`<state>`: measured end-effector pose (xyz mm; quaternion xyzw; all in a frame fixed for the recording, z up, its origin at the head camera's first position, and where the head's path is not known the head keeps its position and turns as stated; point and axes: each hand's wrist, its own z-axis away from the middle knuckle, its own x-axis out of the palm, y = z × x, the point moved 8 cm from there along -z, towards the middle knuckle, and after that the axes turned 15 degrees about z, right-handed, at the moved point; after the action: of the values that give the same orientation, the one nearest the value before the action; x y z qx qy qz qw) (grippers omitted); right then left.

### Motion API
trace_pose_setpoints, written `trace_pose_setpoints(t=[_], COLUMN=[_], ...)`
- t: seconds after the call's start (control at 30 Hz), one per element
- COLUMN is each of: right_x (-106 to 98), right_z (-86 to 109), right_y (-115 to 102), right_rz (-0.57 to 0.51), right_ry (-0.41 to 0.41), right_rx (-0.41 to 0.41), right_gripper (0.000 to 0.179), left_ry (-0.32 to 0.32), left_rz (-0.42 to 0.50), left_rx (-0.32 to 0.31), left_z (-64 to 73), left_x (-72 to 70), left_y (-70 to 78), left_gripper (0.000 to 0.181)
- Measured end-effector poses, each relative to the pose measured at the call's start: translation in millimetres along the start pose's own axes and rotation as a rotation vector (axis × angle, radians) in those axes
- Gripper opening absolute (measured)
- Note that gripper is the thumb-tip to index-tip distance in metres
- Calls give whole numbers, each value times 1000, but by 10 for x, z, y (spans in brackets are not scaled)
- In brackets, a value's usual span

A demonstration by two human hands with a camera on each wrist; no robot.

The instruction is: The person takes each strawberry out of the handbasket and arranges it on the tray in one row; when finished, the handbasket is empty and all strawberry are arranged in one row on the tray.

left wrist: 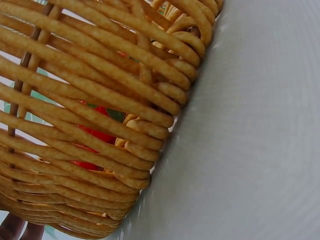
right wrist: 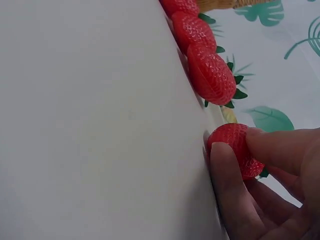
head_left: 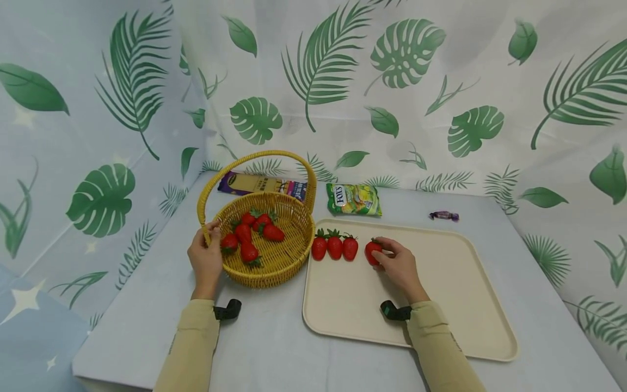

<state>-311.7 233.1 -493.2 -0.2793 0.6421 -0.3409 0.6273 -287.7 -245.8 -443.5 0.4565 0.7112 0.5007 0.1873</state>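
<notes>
My left hand [head_left: 206,260] grips the left rim of a yellow woven basket [head_left: 266,277], near the foot of its arched handle. Several red strawberries [head_left: 243,233] with green leaves lie inside it, and through the weave a bit of red shows in the left wrist view. Over the cream tray [head_left: 352,310], my right hand [head_left: 399,269] pinches a strawberry [right wrist: 235,142] between thumb and fingers, low at the tray's surface. To its left, three strawberries [head_left: 335,247] stand side by side in a row along the tray's far edge, leaves pointing away from me.
Behind the basket lies a purple and tan packet [head_left: 259,184]. A green candy bag [head_left: 354,199] sits just past the tray, and a small purple wrapped candy [head_left: 444,215] lies at the back right. Leaf-patterned cloth [head_left: 323,109] hangs behind the white table [head_left: 274,348].
</notes>
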Motion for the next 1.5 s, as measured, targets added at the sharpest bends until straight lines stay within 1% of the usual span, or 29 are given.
trace_pose_setpoints(t=[0.07, 0.13, 0.33, 0.37, 0.4, 0.57, 0.6, 0.63, 0.77, 0.9, 1.07, 1.13, 1.17, 1.3, 1.5], right_x=[22, 37, 59, 61, 53, 67, 66, 75, 70, 75, 101, 99, 95, 71, 26], right_z=[-3, -4, 6, 9, 26, 31, 29, 13, 6, 10, -1, 2, 5, 19, 31], right_y=[1, -8, -46, -48, -78, -78, -76, -43, -30, -27, -9, -7, -6, -17, -38], right_rz=[-36, -47, -35, -28, -24, -7, 0, 8, 48, 38, -23, -45, -47, -56, -29], right_ry=[-15, -23, -41, -41, -44, -51, -50, -47, -41, -46, -60, -51, -46, -23, 16], right_rx=[8, 11, -1, -3, -4, -15, -15, -13, -3, 3, 11, 20, 24, 29, 18], right_gripper=[43, 42, 39, 39, 40, 43, 44, 44, 45, 46, 47, 47, 46, 40, 33], left_ry=[0, 1, 4, 6, 7, 6, 2, -1, -12, -10, 4, 8, 8, 5, -1], left_rz=[3, 4, -15, -13, -20, 0, 2, 12, 11, -4, -8, -11, -15, -22, -13], left_rx=[1, -2, -8, -12, -10, -11, -6, -4, 3, 8, 13, 11, 11, 17, 26], left_z=[3, 3, 1, 12, 15, 82, 84, 97, 101, 91, 31, 8, 4, -5, -8], left_x=[-2, -3, -9, 2, 3, 61, 63, 75, 83, 79, 32, 13, 8, 0, 2], left_y=[1, -5, -14, 30, 35, 302, 319, 374, 406, 370, 128, 28, 4, -25, -18], left_gripper=[21, 21, 21, 22, 22, 21, 21, 22, 23, 22, 21, 20, 20, 19, 18])
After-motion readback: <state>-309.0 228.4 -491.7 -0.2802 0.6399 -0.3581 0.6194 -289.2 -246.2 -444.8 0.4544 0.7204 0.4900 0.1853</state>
